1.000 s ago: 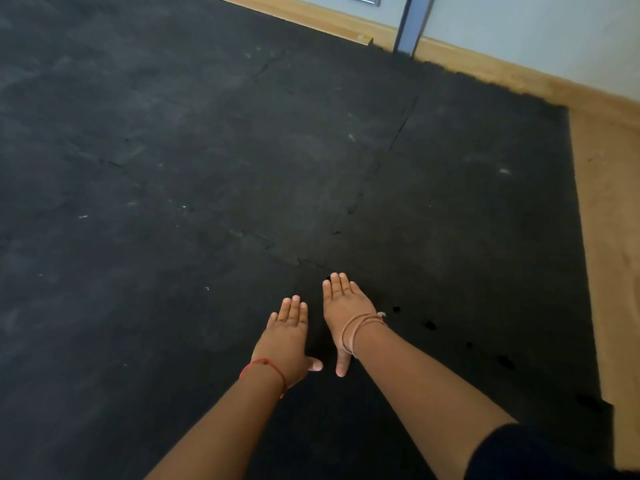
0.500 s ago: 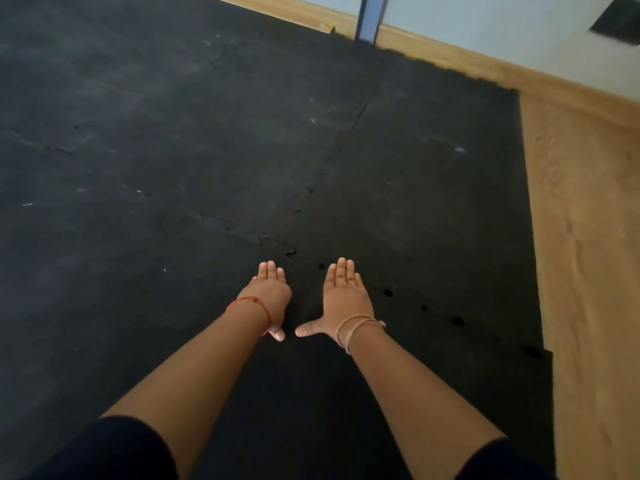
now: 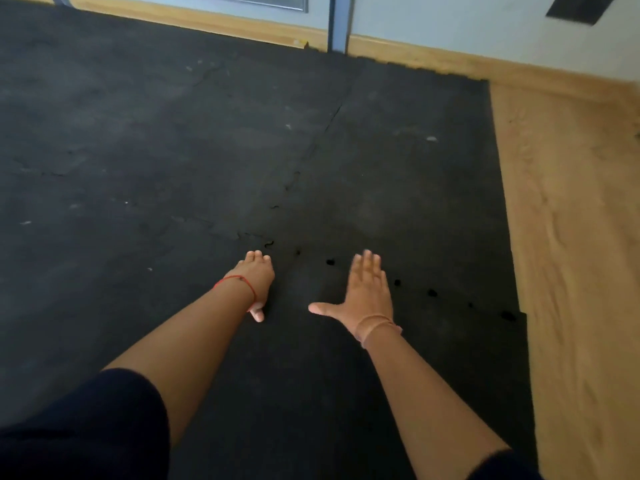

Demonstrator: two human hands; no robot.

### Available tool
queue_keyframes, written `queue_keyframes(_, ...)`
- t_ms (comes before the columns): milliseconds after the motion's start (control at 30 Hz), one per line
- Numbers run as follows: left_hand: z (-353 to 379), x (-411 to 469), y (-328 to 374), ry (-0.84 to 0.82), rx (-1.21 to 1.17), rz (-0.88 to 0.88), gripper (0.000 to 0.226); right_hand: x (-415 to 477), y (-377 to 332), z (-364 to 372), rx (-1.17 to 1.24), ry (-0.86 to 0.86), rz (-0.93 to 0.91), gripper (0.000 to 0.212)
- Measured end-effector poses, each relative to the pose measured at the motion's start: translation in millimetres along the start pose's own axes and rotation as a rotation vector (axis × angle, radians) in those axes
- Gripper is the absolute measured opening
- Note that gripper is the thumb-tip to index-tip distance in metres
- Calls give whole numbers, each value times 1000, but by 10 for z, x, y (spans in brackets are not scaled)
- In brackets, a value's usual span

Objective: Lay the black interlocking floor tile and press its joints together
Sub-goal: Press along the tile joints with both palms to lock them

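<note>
the black floor tile (image 3: 311,393) lies flat on the floor under the person's arms, at the near right corner of the matted area, its right edge running along the bare wooden floor (image 3: 571,271). both hands rest on it close to its far joint (image 3: 433,293). the left hand (image 3: 256,275) is flat, palm down, fingers together, grasping nothing, just short of the spot where the seams of the neighbouring tiles meet. the right hand (image 3: 369,292) is spread flat with the thumb splayed out to the left, also holding nothing; its fingertips are blurred, so whether it is pressing or shifting i cannot tell.

judging by how things lie, the laying is done and the pressing is partway. along the far joint a row of small dark gaps shows between the two hands and on toward the right edge, where the teeth look not fully seated. the part nearest the left hand looks tighter. what seems left is working rightward along that joint to the corner.

the laid mat (image 3: 173,150) beyond is dusty grey-black, with faint seams and pale specks. a wooden skirting (image 3: 415,53) runs along the far edge below a pale wall (image 3: 485,26), with a blue-grey frame post (image 3: 338,22) standing on it.
</note>
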State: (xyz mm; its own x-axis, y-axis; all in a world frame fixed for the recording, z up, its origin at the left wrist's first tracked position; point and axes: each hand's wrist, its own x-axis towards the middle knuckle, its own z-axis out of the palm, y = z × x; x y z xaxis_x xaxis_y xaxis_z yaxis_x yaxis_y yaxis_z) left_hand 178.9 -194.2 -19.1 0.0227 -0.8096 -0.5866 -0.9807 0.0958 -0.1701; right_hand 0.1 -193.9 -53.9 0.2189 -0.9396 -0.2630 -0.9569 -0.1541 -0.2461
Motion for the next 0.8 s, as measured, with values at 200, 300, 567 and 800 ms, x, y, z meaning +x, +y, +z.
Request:
queue_keyframes(200, -174, 253, 244, 83, 95, 165, 148, 70, 122, -44, -32, -41, 107, 143)
queue_keyframes(300, -204, 358, 261, 76, 103, 163, 151, 149, 132, -88, -61, -65, 109, 145)
queue_keyframes(567, -228, 253, 339, 99, 109, 158, 140, -24, 197, -104, 15, -63, 68, 130)
queue_keyframes(800, -216, 350, 346, 27, 205, 195, 140, 37, 258, 38, -36, -84, 45, 129)
